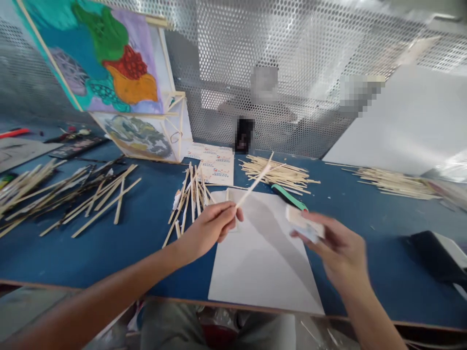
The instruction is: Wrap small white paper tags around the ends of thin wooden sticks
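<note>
Pinched between the thumb and fingers of my left hand [219, 221] is a thin wooden stick [254, 183], slanting up and to the right. My right hand [339, 248] grips a small whitish block [304, 223], blurred by motion and apart from the stick. Both hands are over a white sheet [262, 272] on the blue table. Beyond the right hand lies a green-handled tool [289, 196], its far end close to a pile of pale sticks [279, 174]. Another loose bunch of sticks [189, 197] lies left of the sheet, beside my left hand.
A colourful painted panel [109, 63] leans at the back left. Printed abrasive paper [213, 163] lies before the perforated metal screen [226, 48]. More sticks lie in a left heap [73, 194] and a right pile [396, 182]. A dark object [436, 255] sits far right.
</note>
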The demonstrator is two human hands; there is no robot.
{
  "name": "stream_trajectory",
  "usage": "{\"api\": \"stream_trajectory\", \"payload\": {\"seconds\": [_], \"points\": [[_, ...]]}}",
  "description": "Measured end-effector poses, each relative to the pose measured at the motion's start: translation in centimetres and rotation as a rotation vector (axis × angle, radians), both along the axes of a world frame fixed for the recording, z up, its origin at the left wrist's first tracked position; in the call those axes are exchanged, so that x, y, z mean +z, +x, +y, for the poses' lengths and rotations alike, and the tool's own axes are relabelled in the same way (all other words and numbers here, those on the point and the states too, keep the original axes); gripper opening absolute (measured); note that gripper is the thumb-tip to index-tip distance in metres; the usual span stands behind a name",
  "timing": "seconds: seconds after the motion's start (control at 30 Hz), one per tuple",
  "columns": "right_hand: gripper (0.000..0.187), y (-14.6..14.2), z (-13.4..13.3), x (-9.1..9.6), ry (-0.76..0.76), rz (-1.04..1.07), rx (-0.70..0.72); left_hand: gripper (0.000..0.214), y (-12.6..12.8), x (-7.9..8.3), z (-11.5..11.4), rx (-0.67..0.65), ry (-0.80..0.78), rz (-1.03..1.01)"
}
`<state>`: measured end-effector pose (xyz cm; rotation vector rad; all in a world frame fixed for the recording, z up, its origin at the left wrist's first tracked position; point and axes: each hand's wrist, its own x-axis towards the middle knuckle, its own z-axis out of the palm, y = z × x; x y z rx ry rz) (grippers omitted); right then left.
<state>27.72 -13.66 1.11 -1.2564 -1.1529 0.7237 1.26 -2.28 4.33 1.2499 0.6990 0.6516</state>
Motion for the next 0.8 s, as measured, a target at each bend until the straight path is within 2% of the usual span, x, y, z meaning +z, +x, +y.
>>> {"api": "stream_trajectory", "payload": {"seconds": [0.07,0.17,0.23,0.33,0.43,0.5,0.67,0.8], "points": [[0.052,-0.9,4.8,0.9,-0.021,0.086,0.217,0.028,1.5,-1.0,1.0,0.022,-0.027,-0.062],[0.025,-1.9,9.8,1.6,0.037,0.290,0.253,0.029,2.2,-2.2,1.5,-0.006,-0.083,-0.092],[0.012,-2.1,11.0,1.5,0.043,0.397,0.235,0.031,1.9,-2.8,1.3,-0.048,-0.140,-0.091],[0.005,-1.7,10.7,1.1,0.017,0.432,0.200,0.034,1.4,-3.6,0.8,-0.117,-0.227,-0.071],[0.032,-1.4,9.9,0.6,0.003,0.364,0.104,0.036,1.2,-4.2,0.6,-0.163,-0.295,-0.054],[0.042,-1.4,9.7,0.5,-0.018,0.329,0.075,0.038,1.2,-4.5,0.5,-0.184,-0.326,-0.045],[0.030,-1.5,9.5,0.2,-0.096,0.330,0.014,0.039,1.2,-4.8,0.3,-0.213,-0.371,-0.023],[0.015,-1.9,9.2,-0.1,-0.222,0.381,0.102,0.041,1.3,-4.9,0.1,-0.228,-0.344,0.006]]}}
